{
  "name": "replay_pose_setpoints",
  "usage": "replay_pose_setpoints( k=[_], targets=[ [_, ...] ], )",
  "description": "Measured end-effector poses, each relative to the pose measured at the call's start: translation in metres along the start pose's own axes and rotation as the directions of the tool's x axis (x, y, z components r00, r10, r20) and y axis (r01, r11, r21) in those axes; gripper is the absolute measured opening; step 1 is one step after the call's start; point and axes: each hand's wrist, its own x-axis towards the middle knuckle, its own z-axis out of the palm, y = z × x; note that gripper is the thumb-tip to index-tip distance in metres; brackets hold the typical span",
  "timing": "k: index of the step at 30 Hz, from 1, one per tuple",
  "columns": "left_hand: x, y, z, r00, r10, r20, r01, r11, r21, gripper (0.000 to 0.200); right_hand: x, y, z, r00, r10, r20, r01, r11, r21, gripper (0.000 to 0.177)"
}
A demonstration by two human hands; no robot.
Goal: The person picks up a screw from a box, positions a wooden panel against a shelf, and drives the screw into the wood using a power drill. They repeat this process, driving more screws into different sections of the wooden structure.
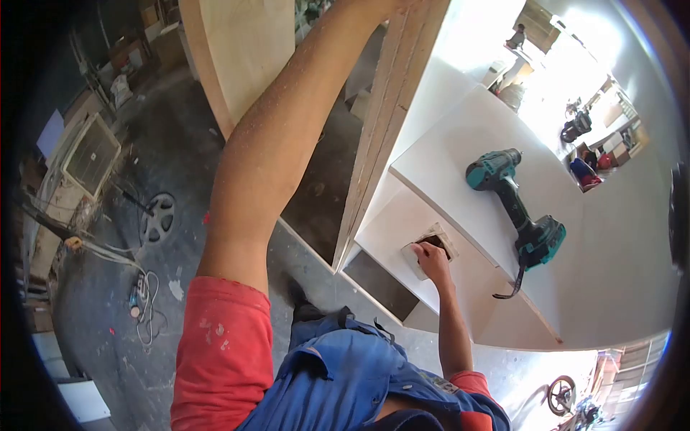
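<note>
My left arm (266, 151) reaches up along the raw wooden edge of a cabinet panel (392, 108). Only a bit of my left hand (394, 4) shows at the top border, against that edge; its fingers are out of sight. Lower right, my right hand (431, 262) is at a small open box (418, 267) with dark contents, on a white shelf. Its fingers are bent and pressed together; what they hold is hidden. A teal and black cordless drill (514, 205) lies on the white board just above, its strap hanging over the edge.
A pale wooden panel (248, 57) stands left of my arm. Across the grey floor lie a grey spoked wheel (158, 215) and a corded tool (135, 296) with its cable. A framed panel (91, 156) leans at the far left. Another wheel (562, 395) is at bottom right.
</note>
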Motion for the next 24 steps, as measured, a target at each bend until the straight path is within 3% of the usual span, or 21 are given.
replay_pose_setpoints(
  k=[1,2,3,4,5,6,8,11,12,13,15,17,19,21,24],
  targets=[
    [0.001,-0.001,0.000,1.000,0.015,0.014,-0.015,1.000,-0.010,0.083,0.001,0.004,0.001,0.998,-0.003,-0.056,0.011,0.990,0.138,0.020],
    [0.002,-0.002,-0.002,1.000,-0.012,-0.029,0.017,0.988,0.155,0.085,0.002,0.008,0.001,0.992,0.002,-0.128,-0.004,1.000,-0.018,0.020],
    [0.003,0.001,-0.002,0.997,-0.033,-0.076,0.055,0.949,0.312,0.086,0.003,0.019,0.004,0.989,0.010,-0.147,-0.013,1.000,-0.018,0.020],
    [0.003,0.003,-0.003,0.996,-0.086,-0.015,0.088,0.983,0.159,0.085,0.004,0.029,0.007,1.000,0.006,0.001,-0.005,0.978,-0.210,0.020],
    [0.002,0.002,-0.001,0.997,-0.072,0.000,0.071,0.986,0.147,0.085,0.006,0.034,0.007,0.989,0.031,0.146,0.029,0.920,-0.390,0.020],
    [0.001,0.000,0.001,0.997,-0.077,-0.028,0.079,0.995,0.064,0.085,0.008,0.034,0.014,0.987,0.069,0.143,0.001,0.897,-0.443,0.018],
    [0.000,-0.002,0.000,0.984,-0.156,-0.084,0.151,0.987,-0.060,0.084,0.015,0.035,0.022,0.991,0.085,0.105,-0.028,0.889,-0.457,0.016],
    [0.000,-0.001,0.001,0.973,-0.195,-0.121,0.194,0.981,-0.018,0.083,0.016,0.039,0.030,0.997,0.076,0.021,-0.061,0.906,-0.418,0.013],
    [0.004,-0.007,-0.004,0.998,-0.012,-0.068,0.020,0.992,0.125,0.082,0.019,0.048,0.036,0.997,0.078,0.008,-0.068,0.913,-0.402,0.013],
    [0.006,-0.003,-0.003,0.998,0.002,-0.057,0.005,0.993,0.118,0.082,0.020,0.050,0.038,0.997,0.080,-0.005,-0.076,0.919,-0.386,0.013],
    [0.003,0.004,0.000,0.992,-0.124,0.020,0.125,0.988,-0.095,0.083,0.017,0.046,0.034,0.995,0.103,-0.016,-0.101,0.913,-0.394,0.013],
    [-0.001,0.000,0.001,0.997,-0.072,-0.030,0.070,0.996,-0.054,0.083,0.009,0.026,0.018,0.994,0.109,0.028,-0.087,0.906,-0.414,0.014],
    [0.000,-0.006,0.000,0.997,-0.019,-0.076,0.017,1.000,-0.020,0.084,0.006,0.027,0.022,0.993,0.104,-0.061,-0.120,0.905,-0.408,0.017],
    [0.003,-0.008,-0.002,0.997,-0.078,0.014,0.079,0.987,-0.138,0.088,0.007,0.031,0.023,0.987,0.070,-0.145,-0.116,0.932,-0.344,0.016],
    [0.003,-0.007,0.003,0.995,-0.093,0.032,0.099,0.950,-0.297,0.091,0.004,0.033,0.019,0.980,0.124,-0.158,-0.166,0.945,-0.282,0.015]
  ],
)
